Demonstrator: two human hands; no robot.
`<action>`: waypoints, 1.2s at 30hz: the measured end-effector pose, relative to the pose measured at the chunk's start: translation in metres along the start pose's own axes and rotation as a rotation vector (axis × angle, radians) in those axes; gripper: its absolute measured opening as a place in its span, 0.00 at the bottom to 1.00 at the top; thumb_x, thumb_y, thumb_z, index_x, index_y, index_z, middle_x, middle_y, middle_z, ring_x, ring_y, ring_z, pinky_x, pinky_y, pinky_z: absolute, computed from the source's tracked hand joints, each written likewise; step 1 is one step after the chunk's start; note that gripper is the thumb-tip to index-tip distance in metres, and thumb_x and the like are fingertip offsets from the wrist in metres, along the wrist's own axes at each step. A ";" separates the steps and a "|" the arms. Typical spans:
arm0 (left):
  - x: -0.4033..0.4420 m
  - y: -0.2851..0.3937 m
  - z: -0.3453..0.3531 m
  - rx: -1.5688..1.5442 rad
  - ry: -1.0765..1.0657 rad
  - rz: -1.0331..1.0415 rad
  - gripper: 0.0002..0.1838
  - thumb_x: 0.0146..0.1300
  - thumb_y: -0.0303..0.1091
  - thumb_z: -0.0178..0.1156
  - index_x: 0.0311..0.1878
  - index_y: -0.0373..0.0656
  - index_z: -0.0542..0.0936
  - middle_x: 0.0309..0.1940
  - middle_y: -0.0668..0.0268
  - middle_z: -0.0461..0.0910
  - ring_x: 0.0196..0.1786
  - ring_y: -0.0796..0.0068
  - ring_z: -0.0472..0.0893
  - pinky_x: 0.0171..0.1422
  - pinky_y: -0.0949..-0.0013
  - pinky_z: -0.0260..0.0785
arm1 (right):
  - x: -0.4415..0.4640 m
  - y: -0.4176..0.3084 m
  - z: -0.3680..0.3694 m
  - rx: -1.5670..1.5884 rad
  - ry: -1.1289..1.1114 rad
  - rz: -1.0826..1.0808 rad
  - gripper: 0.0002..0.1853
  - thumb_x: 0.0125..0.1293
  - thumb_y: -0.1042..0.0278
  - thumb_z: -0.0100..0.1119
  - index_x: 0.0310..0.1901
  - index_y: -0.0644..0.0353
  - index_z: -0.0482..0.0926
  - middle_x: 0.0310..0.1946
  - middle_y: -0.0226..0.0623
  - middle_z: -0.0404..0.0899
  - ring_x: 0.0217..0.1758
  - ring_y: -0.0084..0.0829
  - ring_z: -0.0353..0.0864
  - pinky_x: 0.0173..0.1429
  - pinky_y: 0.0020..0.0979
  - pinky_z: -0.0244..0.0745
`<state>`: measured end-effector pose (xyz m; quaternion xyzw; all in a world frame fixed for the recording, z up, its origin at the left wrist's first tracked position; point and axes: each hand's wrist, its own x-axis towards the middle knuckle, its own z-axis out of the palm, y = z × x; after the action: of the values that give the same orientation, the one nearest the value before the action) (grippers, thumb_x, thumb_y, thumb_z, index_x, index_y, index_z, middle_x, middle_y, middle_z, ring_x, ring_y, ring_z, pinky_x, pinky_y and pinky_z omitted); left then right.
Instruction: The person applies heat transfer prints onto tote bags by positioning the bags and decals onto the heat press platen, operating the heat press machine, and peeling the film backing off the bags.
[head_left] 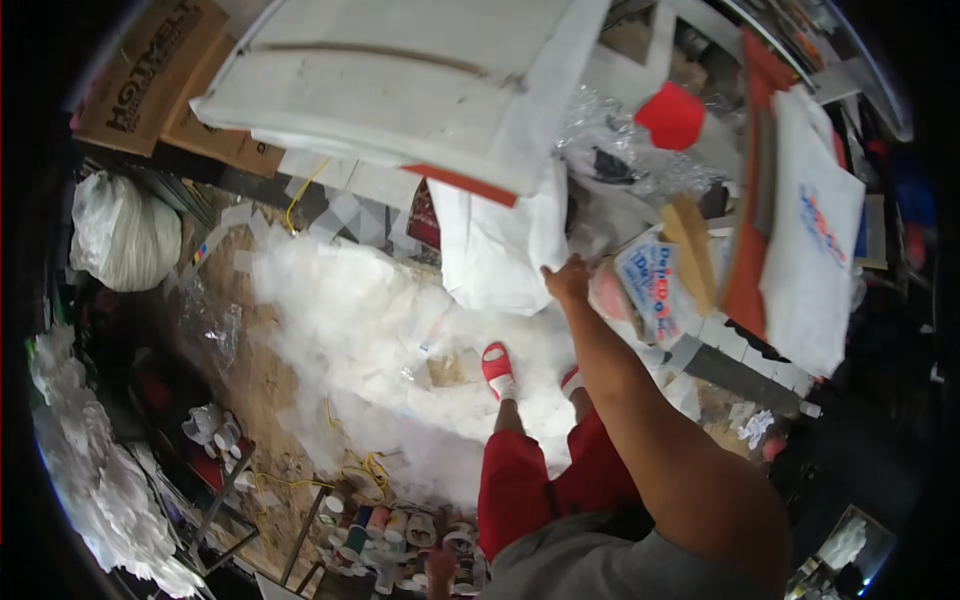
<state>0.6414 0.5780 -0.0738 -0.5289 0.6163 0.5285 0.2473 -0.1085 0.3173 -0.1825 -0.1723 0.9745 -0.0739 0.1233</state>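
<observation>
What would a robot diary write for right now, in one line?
right hand: at edge of white sheet, grip unclear | left hand: low, blurred | footwear: red slippers

At eleven o'clock, the panel (pixel 390 105) is showing scuffed off-white, and at twelve, the sheeting (pixel 505 240) is gleaming plain white! Half past one, a scrap (pixel 670 115) is blazing red! Near three, a printed bag (pixel 808 290) is flaunting red and blue lettering (pixel 823 226) on white; at ten, a brown box (pixel 140 75) is wearing black print (pixel 152 62). Down at six, sandals (pixel 495 365) are popping bright red, shorts (pixel 515 490) are running deeper red, and at seven, a cord (pixel 375 478) is glowing yellow!
</observation>
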 end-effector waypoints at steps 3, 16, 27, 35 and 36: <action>-0.034 0.106 -0.015 -0.514 0.003 -0.848 0.15 0.65 0.39 0.58 0.48 0.39 0.80 0.35 0.58 0.82 0.33 0.65 0.82 0.37 0.57 0.76 | 0.007 -0.004 0.041 -0.015 -0.046 0.192 0.38 0.55 0.48 0.67 0.56 0.71 0.64 0.55 0.57 0.72 0.53 0.56 0.78 0.58 0.44 0.77; 0.042 0.142 -0.055 -0.691 0.113 -0.470 0.18 0.68 0.42 0.57 0.52 0.37 0.78 0.35 0.59 0.84 0.35 0.72 0.84 0.35 0.69 0.77 | 0.003 -0.008 0.044 -0.041 -0.013 0.246 0.27 0.57 0.57 0.62 0.54 0.65 0.70 0.54 0.54 0.75 0.53 0.51 0.80 0.58 0.45 0.77; 0.100 0.249 -0.115 -0.947 0.112 -0.184 0.23 0.70 0.48 0.54 0.57 0.38 0.73 0.50 0.58 0.80 0.48 0.66 0.81 0.48 0.64 0.75 | -0.049 -0.029 -0.169 0.815 -0.236 -0.088 0.16 0.59 0.60 0.68 0.41 0.64 0.81 0.37 0.34 0.82 0.40 0.23 0.77 0.44 0.27 0.70; 0.149 0.492 -0.192 -1.321 -0.416 0.181 0.40 0.67 0.69 0.44 0.73 0.51 0.57 0.66 0.53 0.67 0.64 0.53 0.70 0.63 0.49 0.66 | -0.162 0.094 -0.339 1.081 -0.551 0.167 0.22 0.58 0.72 0.66 0.53 0.65 0.72 0.43 0.35 0.78 0.46 0.26 0.77 0.54 0.32 0.73; 0.140 0.512 -0.195 -1.316 -0.410 0.384 0.37 0.67 0.62 0.52 0.70 0.46 0.62 0.63 0.52 0.70 0.60 0.52 0.74 0.61 0.53 0.68 | -0.166 0.129 -0.318 1.077 -0.530 0.095 0.28 0.57 0.72 0.68 0.58 0.66 0.68 0.43 0.36 0.78 0.45 0.27 0.77 0.52 0.33 0.74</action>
<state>0.1791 0.2855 0.0671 -0.3408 0.1931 0.9135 -0.1097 -0.0828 0.5278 0.1337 -0.0544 0.7428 -0.5061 0.4350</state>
